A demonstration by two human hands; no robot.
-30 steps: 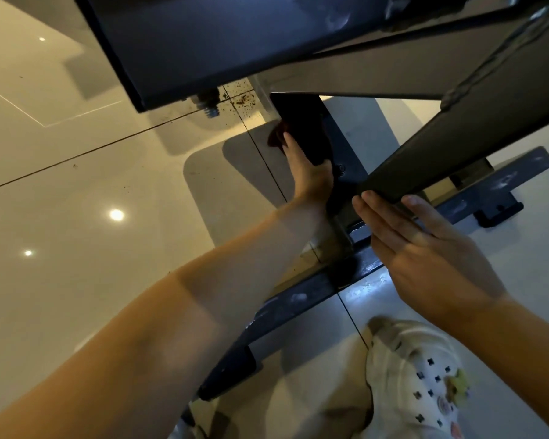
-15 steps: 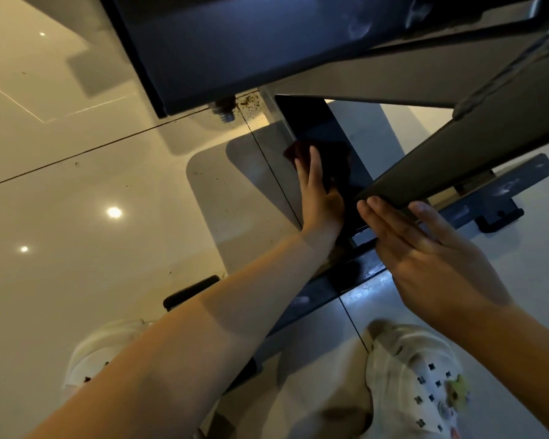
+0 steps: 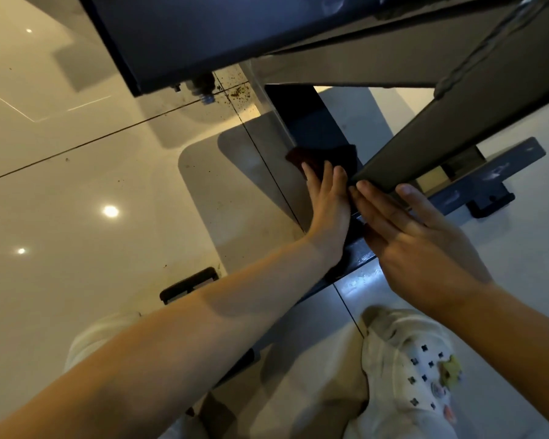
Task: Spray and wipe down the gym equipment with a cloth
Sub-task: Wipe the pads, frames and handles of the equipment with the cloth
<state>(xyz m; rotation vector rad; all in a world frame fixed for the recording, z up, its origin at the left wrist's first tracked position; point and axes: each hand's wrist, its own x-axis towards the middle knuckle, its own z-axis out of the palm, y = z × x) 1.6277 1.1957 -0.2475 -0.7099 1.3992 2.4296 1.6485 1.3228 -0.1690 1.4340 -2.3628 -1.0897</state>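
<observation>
A dark red cloth (image 3: 324, 158) lies against the dark upright post (image 3: 311, 125) of the gym machine. My left hand (image 3: 327, 204) presses flat on the cloth with straight fingers. My right hand (image 3: 415, 245) rests with straight fingers on the underside of a slanted dark metal bar (image 3: 450, 141), right beside my left hand. The lower part of the cloth is hidden under my left fingers. No spray bottle is in view.
A dark padded panel (image 3: 235, 36) hangs overhead, with a bolt (image 3: 205, 90) under its edge. The machine's base beam (image 3: 488, 175) runs across the glossy tiled floor (image 3: 76, 185). My white clogs (image 3: 415, 369) stand below. Brown crumbs lie on the floor near the bolt.
My left hand has slid the cloth down the post, toward me. My right hand stays on the slanted bar. The view has shifted a little.
</observation>
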